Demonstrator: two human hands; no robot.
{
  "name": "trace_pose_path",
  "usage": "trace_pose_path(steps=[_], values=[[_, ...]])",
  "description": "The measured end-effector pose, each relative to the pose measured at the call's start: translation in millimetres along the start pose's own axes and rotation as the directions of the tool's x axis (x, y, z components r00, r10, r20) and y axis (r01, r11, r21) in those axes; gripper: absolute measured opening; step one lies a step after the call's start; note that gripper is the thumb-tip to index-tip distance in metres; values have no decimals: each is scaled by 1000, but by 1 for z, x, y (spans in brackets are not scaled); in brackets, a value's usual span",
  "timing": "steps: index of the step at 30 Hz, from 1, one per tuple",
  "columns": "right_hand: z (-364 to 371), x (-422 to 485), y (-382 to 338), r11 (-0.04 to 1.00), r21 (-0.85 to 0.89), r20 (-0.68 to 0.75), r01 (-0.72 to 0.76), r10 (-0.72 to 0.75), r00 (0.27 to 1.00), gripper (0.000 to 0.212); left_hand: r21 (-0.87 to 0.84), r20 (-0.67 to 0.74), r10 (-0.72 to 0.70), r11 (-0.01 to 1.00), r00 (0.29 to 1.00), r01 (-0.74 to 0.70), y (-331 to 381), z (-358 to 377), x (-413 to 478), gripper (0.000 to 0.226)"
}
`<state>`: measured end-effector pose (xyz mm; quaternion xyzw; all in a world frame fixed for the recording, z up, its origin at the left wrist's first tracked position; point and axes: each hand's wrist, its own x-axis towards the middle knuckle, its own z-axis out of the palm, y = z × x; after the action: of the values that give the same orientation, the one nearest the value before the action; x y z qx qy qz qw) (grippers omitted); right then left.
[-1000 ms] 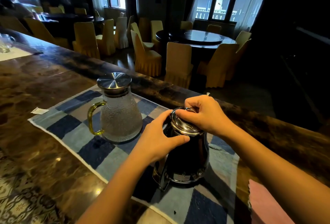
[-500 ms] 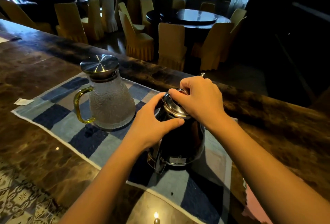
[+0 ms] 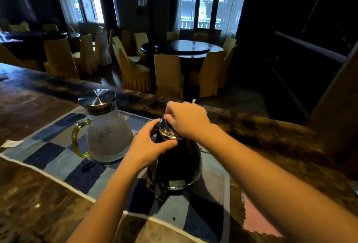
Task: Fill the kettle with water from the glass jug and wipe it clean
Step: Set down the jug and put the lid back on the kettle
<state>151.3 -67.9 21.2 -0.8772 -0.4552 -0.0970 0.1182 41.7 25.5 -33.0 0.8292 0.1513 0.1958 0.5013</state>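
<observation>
A dark shiny metal kettle (image 3: 177, 167) stands upright on a blue checked cloth mat (image 3: 58, 157). My left hand (image 3: 149, 146) wraps the kettle's neck just below its lid. My right hand (image 3: 187, 119) is closed over the steel lid (image 3: 165, 129), which sits tilted on the kettle's mouth. To the left on the same mat stands a textured glass jug (image 3: 108, 136) with a yellow handle and a steel lid on top. The kettle's spout tip shows just behind my right hand.
A pink cloth (image 3: 255, 217) lies at the right, partly under my right forearm. The mat rests on a dark marble counter (image 3: 29, 194), whose far edge drops off to a dining room with covered chairs and round tables. A small white paper scrap (image 3: 11, 143) lies left of the mat.
Both hands stay on the kettle's top. The lid looks more tilted now, raised on the side under my right hand. My head view has shifted upward.
</observation>
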Motion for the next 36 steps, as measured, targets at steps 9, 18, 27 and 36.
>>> trace_pose_path(steps=[9,18,27,36], values=[[-64,9,32,829,-199,283,523,-463,840,37,43,11,6,999,1000,-7,2,-1,-1,70],[-60,20,6,434,-491,444,755,-621,646,28,77,10,-15,997,1000,14,0,-1,2,80],[-49,17,6,659,-432,296,616,-542,787,14,36,-33,-44,998,999,45,-3,2,2,84],[-37,4,4,820,-344,131,458,-441,888,15,14,-37,-30,999,999,31,-1,3,-1,76]])
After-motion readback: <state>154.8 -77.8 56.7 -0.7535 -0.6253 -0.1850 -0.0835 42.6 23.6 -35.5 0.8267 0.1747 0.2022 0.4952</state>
